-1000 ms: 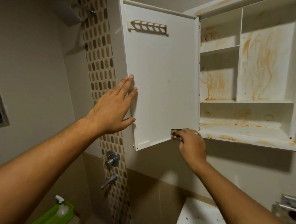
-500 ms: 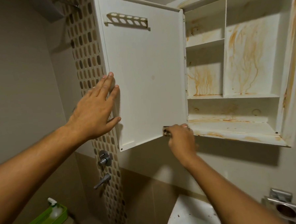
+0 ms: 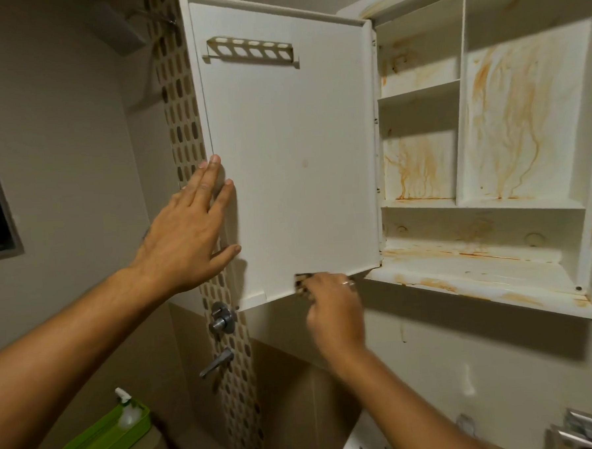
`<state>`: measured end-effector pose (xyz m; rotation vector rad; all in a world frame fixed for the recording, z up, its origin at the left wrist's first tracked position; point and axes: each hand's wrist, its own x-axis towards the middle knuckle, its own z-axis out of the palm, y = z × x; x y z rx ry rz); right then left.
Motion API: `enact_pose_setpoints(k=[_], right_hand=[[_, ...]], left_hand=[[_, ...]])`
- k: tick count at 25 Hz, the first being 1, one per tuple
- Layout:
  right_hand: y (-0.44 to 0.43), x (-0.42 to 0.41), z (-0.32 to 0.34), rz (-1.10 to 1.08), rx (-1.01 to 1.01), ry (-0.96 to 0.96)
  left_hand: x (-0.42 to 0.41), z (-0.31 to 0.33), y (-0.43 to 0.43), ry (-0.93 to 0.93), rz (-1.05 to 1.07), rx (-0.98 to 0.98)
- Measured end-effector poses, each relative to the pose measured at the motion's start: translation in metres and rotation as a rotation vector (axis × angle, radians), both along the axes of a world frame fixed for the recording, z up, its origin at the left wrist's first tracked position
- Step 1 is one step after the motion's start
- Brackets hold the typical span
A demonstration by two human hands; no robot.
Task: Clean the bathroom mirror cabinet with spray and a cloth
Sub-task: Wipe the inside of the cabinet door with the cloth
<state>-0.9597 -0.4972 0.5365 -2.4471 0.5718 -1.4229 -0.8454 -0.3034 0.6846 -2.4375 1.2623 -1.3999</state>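
Observation:
The white mirror cabinet (image 3: pixel 489 276) hangs open on the wall, its shelves streaked with orange rust stains. Its door (image 3: pixel 294 149) is swung out to the left with the plain white inner face toward me. My left hand (image 3: pixel 189 236) lies flat with straight fingers against the door's left edge. My right hand (image 3: pixel 333 308) is at the door's bottom edge, gripping a small dark patterned cloth or pad (image 3: pixel 303 283) pressed to that edge. A white spray bottle (image 3: pixel 127 410) stands in a green basket at lower left.
The green basket (image 3: pixel 93 447) sits on a ledge at lower left. Metal shower taps (image 3: pixel 220 319) are fixed on the mosaic tile strip under the door. A white basin (image 3: pixel 360 440) lies below, and a metal holder (image 3: pixel 583 429) is at lower right.
The view has shifted so the cabinet sits further left and higher. Both hands stay on the door; the right hand has slid slightly along the bottom edge.

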Motion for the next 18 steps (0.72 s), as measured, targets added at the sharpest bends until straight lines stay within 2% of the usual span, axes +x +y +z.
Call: enact_pose_setpoints(k=[2, 4, 5, 8, 10, 12, 14, 16, 18], right_hand=[[0.027, 0.004, -0.018, 0.19, -0.23, 0.082], [-0.008, -0.003, -0.012, 0.206, -0.324, 0.093], [-0.038, -0.011, -0.003, 0.112, -0.272, 0.102], [-0.103, -0.028, 0.027, -0.23, 0.046, 0.271], [-0.089, -0.025, 0.036, -0.215, 0.064, 0.308], [-0.066, -0.025, 0.028, -0.071, -0.048, 0.374], [-0.082, -0.035, 0.025, -0.043, -0.114, 0.414], [-0.114, -0.034, 0.031, -0.159, 0.009, 0.364], [-0.109, -0.034, 0.031, -0.151, 0.028, 0.294]], left_hand=[[-0.002, -0.003, -0.006, 0.006, 0.003, -0.044], [-0.004, -0.006, -0.008, 0.018, -0.002, -0.075], [-0.004, -0.007, -0.009, 0.018, 0.002, -0.079], [-0.008, -0.01, -0.011, -0.048, 0.052, -0.095], [-0.017, -0.012, -0.022, -0.115, 0.106, -0.11], [-0.025, -0.013, -0.038, -0.158, 0.121, -0.087], [-0.028, -0.016, -0.059, -0.185, 0.131, -0.03], [-0.029, -0.018, -0.072, -0.181, 0.148, -0.016], [-0.027, -0.018, -0.079, -0.153, 0.154, -0.03]])
